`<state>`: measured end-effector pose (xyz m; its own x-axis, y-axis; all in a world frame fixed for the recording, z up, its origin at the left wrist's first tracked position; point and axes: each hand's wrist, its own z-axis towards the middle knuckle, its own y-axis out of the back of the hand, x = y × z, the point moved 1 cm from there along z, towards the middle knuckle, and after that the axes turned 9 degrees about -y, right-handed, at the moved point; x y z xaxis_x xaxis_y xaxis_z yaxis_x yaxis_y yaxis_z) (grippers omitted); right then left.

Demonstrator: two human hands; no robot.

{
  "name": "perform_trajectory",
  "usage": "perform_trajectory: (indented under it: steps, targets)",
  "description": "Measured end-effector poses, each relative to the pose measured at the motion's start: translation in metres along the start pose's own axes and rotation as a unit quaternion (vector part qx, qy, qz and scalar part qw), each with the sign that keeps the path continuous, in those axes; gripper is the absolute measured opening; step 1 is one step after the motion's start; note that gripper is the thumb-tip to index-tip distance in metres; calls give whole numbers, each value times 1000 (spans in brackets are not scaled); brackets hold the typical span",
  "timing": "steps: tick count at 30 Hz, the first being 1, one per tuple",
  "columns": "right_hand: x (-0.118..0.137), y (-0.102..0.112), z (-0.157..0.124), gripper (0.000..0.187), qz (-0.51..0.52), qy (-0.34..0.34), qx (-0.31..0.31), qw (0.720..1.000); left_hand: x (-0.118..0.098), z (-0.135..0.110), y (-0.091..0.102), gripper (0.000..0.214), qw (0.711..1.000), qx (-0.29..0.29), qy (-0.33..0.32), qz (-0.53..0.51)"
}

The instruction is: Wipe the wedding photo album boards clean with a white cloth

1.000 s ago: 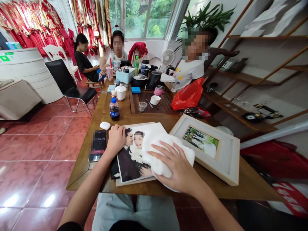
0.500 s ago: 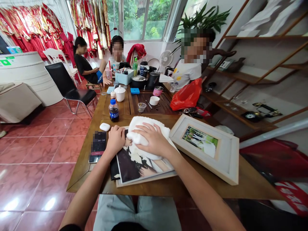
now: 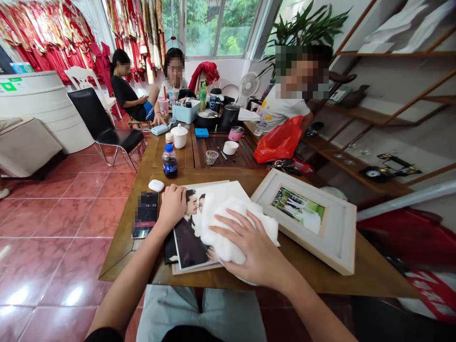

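Note:
A large wedding photo print point(image 3: 187, 242) lies on the table in front of me, showing a couple with faces close together. My right hand point(image 3: 242, 237) presses a bunched white cloth point(image 3: 217, 216) onto the print's right part, fingers spread over it. Much of the photo is hidden beneath the cloth. My left hand point(image 3: 173, 207) has its fingers bent together over the print's left edge, holding it down. Under the print, a pale board and a dark sheet stick out a little. To the right lies a light wooden picture frame point(image 3: 344, 223) with a small outdoor photo in it.
A phone point(image 3: 146, 216), a white earbud case point(image 3: 156, 185) and a dark drink bottle point(image 3: 170, 161) stand along the left. Farther back are a lidded white cup point(image 3: 179, 136), a small bowl point(image 3: 230, 147) and a red plastic bag point(image 3: 280, 142). Several people sit beyond.
My right hand has slid the white cloth to the right and toward me across the print, uncovering the couple's faces. My left hand stays at the left edge.

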<state>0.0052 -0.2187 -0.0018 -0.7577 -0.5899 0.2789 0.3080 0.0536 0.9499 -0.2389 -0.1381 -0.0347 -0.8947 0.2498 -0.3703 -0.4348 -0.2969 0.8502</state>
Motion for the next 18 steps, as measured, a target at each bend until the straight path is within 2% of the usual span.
perform_trajectory:
  steps: [2, 5, 10, 14, 18]
  targets:
    - [0, -1, -6, 63, -7, 2, 1, 1000, 0, 0, 0, 28, 1000, -2, 1, -2]
    - [1, -2, 0, 59, -13, -10, 1, 1000, 1, 0, -1, 28, 1000, -11, -1, -8]
    - [5, -3, 40, 64, -21, -17, 11, 1000, 2, 0, -1, 28, 1000, -14, -3, -19]
    - [4, -5, 78, 61, -24, -27, 4, 999, 2, 0, 2, 30, 1000, -4, -10, -20]
    - [2, -8, 98, 59, -11, -29, -10, 999, 2, -1, 3, 29, 1000, -3, -17, -11]
